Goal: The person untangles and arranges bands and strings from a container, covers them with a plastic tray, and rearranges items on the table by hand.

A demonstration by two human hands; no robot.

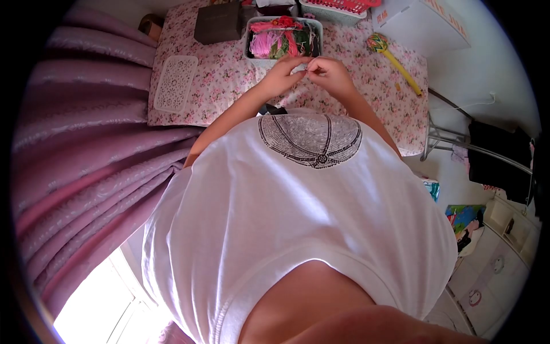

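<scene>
Crowding basket edge (259, 61), left hand (282, 77) adjoins right hand (332, 76).

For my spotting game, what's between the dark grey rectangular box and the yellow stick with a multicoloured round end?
In the head view, a pale rectangular basket of pink, red and green strands sits between the box and the stick, on pink flowery cloth.

shirt (263, 212): white, loose, creased | collar (232, 309): white, round, wide, seamed | print (298, 140): black-grey, rounded, fine speckled rows, dark curved lines meeting at small round rosette (322, 159) | left hand (282, 74), right hand (331, 75): bare
</scene>
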